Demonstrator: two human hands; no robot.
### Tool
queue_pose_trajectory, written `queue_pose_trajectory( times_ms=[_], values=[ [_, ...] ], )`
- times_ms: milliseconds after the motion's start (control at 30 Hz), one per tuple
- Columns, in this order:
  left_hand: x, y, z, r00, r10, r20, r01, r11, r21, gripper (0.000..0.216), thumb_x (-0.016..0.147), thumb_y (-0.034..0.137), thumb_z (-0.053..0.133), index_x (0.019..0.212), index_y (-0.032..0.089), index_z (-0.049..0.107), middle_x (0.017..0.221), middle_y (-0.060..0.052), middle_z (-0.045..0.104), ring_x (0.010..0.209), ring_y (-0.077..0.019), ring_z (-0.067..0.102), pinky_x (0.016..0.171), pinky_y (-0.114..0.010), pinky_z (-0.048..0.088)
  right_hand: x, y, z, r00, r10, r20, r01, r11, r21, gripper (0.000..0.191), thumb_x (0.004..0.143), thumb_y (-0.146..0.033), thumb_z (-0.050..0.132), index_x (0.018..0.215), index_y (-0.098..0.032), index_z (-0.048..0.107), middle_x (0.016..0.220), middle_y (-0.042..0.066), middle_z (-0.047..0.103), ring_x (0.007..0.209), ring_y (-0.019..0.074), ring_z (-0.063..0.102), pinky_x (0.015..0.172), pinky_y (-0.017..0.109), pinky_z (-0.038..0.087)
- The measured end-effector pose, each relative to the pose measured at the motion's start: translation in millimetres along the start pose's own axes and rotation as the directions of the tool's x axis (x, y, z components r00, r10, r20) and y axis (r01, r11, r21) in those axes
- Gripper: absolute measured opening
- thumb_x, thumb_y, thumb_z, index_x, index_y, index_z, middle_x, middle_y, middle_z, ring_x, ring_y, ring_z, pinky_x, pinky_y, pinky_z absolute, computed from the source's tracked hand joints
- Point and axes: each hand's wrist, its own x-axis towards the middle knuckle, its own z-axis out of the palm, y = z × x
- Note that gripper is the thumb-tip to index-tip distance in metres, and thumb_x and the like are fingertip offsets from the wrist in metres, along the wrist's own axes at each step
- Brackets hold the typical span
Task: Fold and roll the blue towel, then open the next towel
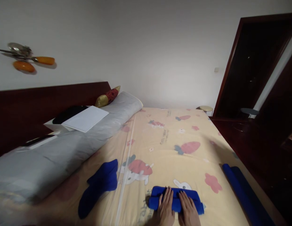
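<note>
Bottom centre of frame: left hand and right hand lie side by side, palms down, fingers extended and nearly flat on a rolled blue towel. Neither hand grips; both press on top of the roll, fingertips toward its far edge. The roll lies crosswise on the yellow bedsheet, which is printed with carrots and rabbits.

Progress, judged from how things lie: this towel looks fully or almost fully rolled, a compact cylinder with no loose flap visible beyond the fingers. Lower right, near the bed edge, a second rolled blue towel lies lengthwise, apparently finished. Lower left of centre, an unrolled blue towel lies crumpled and spread on the sheet, well apart from the hands; that one appears still to be done.

Left side: a long grey bolster runs along the dark wooden headboard, with a white sheet of paper on it and a red-and-gold cushion at its far end.

Far: white wall; a metal and orange ornament upper left; dark wooden door frame at right; small round stool beside it.
</note>
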Motion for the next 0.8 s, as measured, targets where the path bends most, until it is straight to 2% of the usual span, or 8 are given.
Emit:
queue_pose_trajectory(
  times_ms=[267, 467, 633, 800],
  values=[
    [2, 0, 5, 1.0, -0.017, 0.017, 0.017, 1.0, 0.008, 0.097, 0.058, 0.008, 0.045, 0.149, 0.026, 0.016, 0.156, 0.006, 0.011, 0.144, -0.0221, 0.017, 0.118, -0.046, 0.02, -1, 1, 4, 1.0, -0.017, -0.024, 0.017, 1.0, -0.01, 0.093, 0.064, -0.018, 0.047, 0.15, -0.013, 0.012, 0.143, 0.01, 0.047, 0.129, 0.0277, 0.047, 0.1, 0.04, 0.043],
    [-1, -6, -6, 0.998, -0.028, 0.053, 0.024, 0.996, 0.082, 0.095, 0.059, 0.011, 0.047, 0.149, 0.024, 0.019, 0.156, 0.005, 0.013, 0.144, -0.0212, 0.017, 0.118, -0.044, 0.021, -4, 18, -5, 0.996, -0.084, -0.035, 0.083, 0.996, -0.023, 0.09, 0.066, -0.02, 0.048, 0.149, -0.013, 0.015, 0.143, 0.008, 0.046, 0.128, 0.0269, 0.048, 0.1, 0.038, 0.041],
    [-18, -37, -16, 1.0, 0.007, -0.028, -0.002, 0.987, 0.162, 0.095, 0.065, 0.016, 0.05, 0.15, 0.024, 0.008, 0.156, 0.004, 0.014, 0.143, -0.0238, 0.02, 0.118, -0.045, 0.023, -16, 46, -21, 0.994, -0.103, -0.033, 0.101, 0.994, -0.051, 0.077, 0.083, -0.035, 0.05, 0.15, -0.016, 0.016, 0.141, 0.007, 0.049, 0.126, 0.0251, 0.05, 0.101, 0.036, 0.04],
    [-28, -58, -15, 0.986, 0.073, -0.153, -0.04, 0.977, 0.208, 0.098, 0.07, 0.018, 0.051, 0.149, 0.025, -0.006, 0.156, 0.002, 0.017, 0.142, -0.0242, 0.025, 0.115, -0.045, 0.029, -30, 63, -21, 0.995, -0.083, -0.057, 0.08, 0.995, -0.062, 0.077, 0.086, -0.044, 0.051, 0.15, -0.02, 0.016, 0.137, 0.007, 0.054, 0.12, 0.024, 0.055, 0.095, 0.033, 0.043]
  ],
)
